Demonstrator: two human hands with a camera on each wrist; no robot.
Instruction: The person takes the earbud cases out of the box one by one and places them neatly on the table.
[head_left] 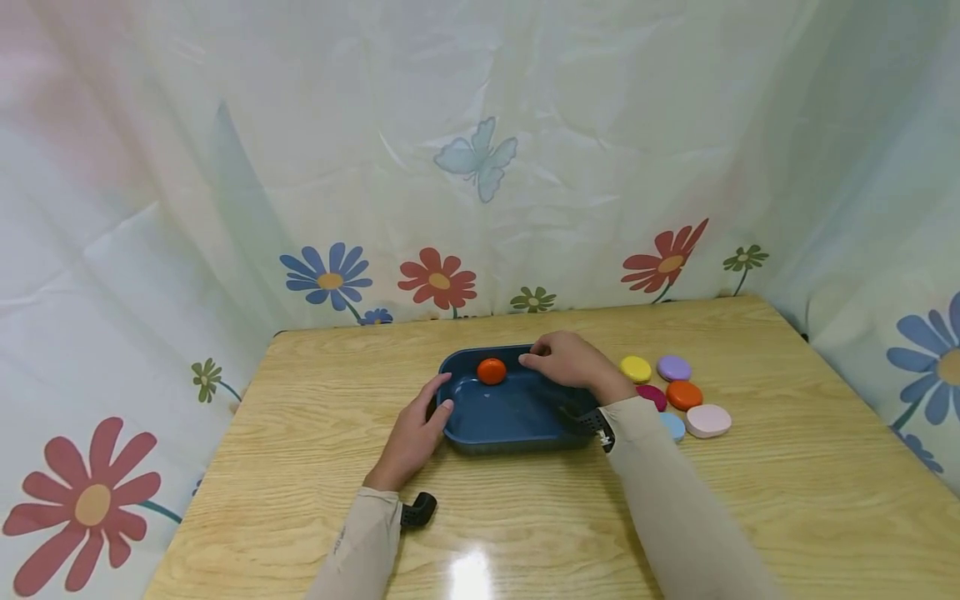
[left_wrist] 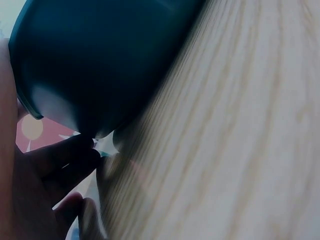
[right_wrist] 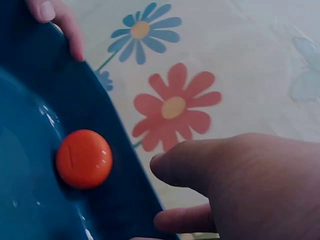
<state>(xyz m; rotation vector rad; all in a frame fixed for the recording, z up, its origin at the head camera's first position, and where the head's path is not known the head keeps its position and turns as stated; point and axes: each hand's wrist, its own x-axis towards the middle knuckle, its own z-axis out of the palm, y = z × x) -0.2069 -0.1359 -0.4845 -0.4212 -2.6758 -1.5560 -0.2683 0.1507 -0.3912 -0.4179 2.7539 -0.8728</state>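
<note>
A dark blue rectangular tray with rounded corners stands on the table. My left hand holds its left end, thumb and fingertip at the rim; in the left wrist view other fingers lie by the tray's outer wall. Inside, near the far wall, sits a glossy round orange piece with a short line on its face. My right hand is over the tray's far right rim, to the right of the orange piece. In the right wrist view its thumb and a finger are spread apart, with nothing between them.
Right of the tray lie several smooth rounded pieces: yellow, purple, orange, pink, dark red and light blue. My right forearm partly covers the last two. A flowered curtain hangs behind the wooden table.
</note>
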